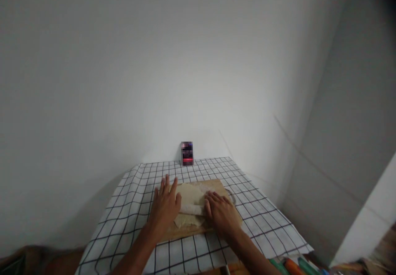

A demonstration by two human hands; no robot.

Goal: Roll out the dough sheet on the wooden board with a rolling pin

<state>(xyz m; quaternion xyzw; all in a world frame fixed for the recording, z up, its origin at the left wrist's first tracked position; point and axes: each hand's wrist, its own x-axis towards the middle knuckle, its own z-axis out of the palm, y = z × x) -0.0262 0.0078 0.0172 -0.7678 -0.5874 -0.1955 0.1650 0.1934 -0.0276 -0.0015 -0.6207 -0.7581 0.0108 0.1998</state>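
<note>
A pale sheet of dough [189,193] lies on a wooden board [198,230] on the checked tablecloth [130,209]. A floured rolling pin [192,209] lies across the dough. My left hand [166,205] rests flat on the pin's left end with the fingers spread. On the pin's right end my right hand [220,212] presses palm down. Both forearms reach in from the bottom edge.
A small dark box with a red band [187,153] stands at the table's far edge against the white wall. A round metal rim [231,196] shows past the board's right side. Coloured objects [291,266] lie at the bottom right.
</note>
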